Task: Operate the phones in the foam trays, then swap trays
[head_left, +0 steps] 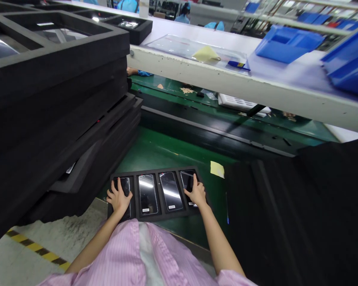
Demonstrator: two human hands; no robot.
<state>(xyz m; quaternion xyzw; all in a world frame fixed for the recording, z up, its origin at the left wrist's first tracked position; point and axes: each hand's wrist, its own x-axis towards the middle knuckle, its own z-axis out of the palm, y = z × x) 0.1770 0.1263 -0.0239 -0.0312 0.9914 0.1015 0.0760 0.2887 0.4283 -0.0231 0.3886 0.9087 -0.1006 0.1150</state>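
A black foam tray (156, 216) with four slots lies on the green worktop (164, 153), close to the person's body, and each slot holds a phone lying screen up. The left hand (118, 197) lies flat with fingers spread over the leftmost phone (126, 185), at the tray's left end, gripping nothing. The right hand (196, 193) rests open in the same way on the rightmost phone (187, 180), fingertips on the glass. The two middle phones (148, 194) lie uncovered between the hands, reflecting the ceiling lights. A tall stack of black foam trays (56, 103) rises just left of the tray, and a yellow note (217, 169) lies on the green surface to its right. A white shelf (256, 89) above carries blue bins (288, 41).
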